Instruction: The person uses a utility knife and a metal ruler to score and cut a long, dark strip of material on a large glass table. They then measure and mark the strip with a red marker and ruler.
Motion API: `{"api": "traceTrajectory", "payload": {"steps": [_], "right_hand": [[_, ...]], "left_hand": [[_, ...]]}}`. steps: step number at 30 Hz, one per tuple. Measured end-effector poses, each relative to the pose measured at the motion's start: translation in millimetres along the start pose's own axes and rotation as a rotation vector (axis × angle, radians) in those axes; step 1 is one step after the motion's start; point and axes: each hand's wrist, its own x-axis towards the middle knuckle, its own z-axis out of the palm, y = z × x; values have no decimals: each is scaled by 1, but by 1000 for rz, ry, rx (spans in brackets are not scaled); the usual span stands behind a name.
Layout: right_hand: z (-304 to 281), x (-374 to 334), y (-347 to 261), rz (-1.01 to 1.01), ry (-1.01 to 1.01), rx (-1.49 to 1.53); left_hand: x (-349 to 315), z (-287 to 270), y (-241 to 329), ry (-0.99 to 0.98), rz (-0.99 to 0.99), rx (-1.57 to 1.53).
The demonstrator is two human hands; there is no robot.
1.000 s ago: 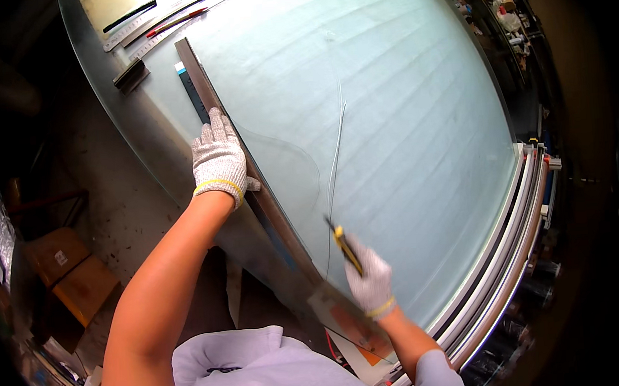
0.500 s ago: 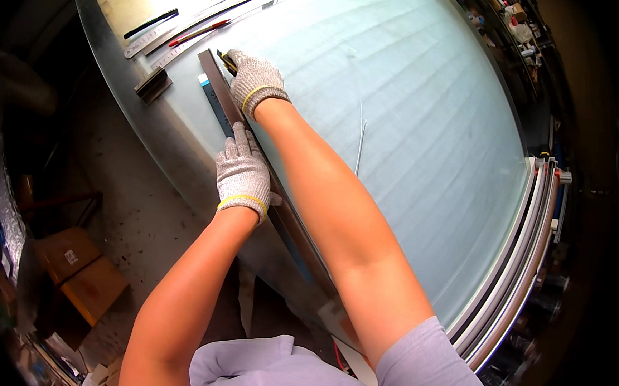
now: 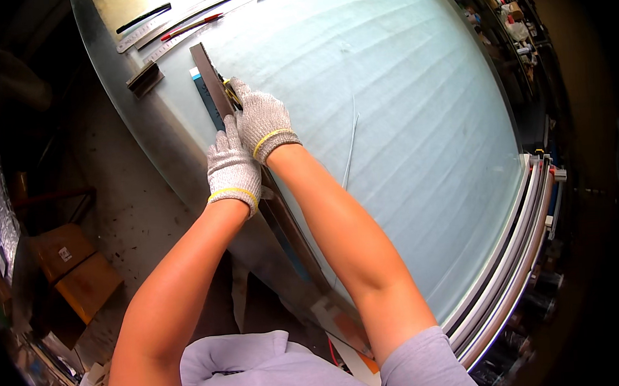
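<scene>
Since the pic from half a sec ago, the right hand (image 3: 267, 120) has slid down along the brown bar (image 3: 207, 67) toward the wearer, and rn it's right up beside the left hand (image 3: 232, 166). It's closed around a yellow-and-black cutter (image 3: 231, 92), tho the blade's mostly hidden, so can't tell if it's touching the pale blue-green sheet (image 3: 412, 114). Left hand hasn't really budged: open, fingers laid flat on the bar, pressing rather than gripping AFAICT. Bar's lying on the sheet near its left edge, w/ a dark strip (image 3: 207, 100) just left of it. IMO that means the pass along the bar is underway but only partway, bc there's plenty of bar below both hands. Only worry tbh: cutter's awfully close to those left fingers.
</scene>
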Motion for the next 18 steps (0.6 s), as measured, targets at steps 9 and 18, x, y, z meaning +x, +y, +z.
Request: {"api": "traceTrajectory", "payload": {"steps": [9,18], "right_hand": [[5,-56,26,-40,-22,20],[3,-175,57,-25,-9,46]], "left_hand": [[6,33,-12,262,48,183],[-14,-21,13,-25,33,172]]}}
